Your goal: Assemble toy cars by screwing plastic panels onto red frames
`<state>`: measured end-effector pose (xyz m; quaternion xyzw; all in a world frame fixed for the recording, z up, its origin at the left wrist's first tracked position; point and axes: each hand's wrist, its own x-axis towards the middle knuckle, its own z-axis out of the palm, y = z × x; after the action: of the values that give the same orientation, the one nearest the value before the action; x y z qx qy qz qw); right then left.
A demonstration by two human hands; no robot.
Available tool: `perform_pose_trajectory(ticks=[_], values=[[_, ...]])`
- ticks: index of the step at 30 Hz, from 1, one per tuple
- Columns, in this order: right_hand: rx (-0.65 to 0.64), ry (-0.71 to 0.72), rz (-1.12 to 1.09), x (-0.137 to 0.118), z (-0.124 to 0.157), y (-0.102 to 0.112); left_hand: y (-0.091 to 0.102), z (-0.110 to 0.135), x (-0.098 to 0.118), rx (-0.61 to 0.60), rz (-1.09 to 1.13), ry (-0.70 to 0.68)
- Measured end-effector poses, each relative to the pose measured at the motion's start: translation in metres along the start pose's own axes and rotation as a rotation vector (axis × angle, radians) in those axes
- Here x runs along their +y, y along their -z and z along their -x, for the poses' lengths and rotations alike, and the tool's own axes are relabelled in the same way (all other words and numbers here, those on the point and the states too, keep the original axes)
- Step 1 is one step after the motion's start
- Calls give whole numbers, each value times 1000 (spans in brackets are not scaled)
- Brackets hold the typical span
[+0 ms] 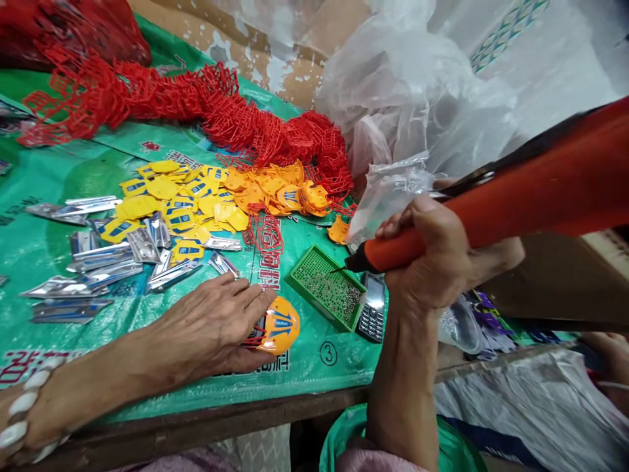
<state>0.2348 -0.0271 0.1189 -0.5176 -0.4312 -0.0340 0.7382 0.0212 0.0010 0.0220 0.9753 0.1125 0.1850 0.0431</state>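
My left hand (216, 321) lies over a small toy car part with an orange front cover (281, 326), its fingers wrapped round it and pressing it on the green sheet. The part's rear is hidden under my palm. In my right hand (432, 255) is an orange electric screwdriver (531, 177), gripped near its black nose. Its thin bit points left and down over a green tray (299, 288) that holds many tiny screws (346, 298). Whether the bit touches a screw I cannot tell.
Silver pieces (108, 262), yellow plates (167, 196) and orange covers (275, 187) lie in piles. A long heap of red frames (196, 98) runs behind. A keypad phone (373, 308) sits beside the tray. Clear plastic bags (403, 85) stand at the back; another person's arm (609, 360) shows at right.
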Motion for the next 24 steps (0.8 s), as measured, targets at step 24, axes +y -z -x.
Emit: perform_pose_trajectory(ticks=[24], values=[[41, 9, 123, 27, 11, 8, -4, -2, 3, 34, -5, 33]])
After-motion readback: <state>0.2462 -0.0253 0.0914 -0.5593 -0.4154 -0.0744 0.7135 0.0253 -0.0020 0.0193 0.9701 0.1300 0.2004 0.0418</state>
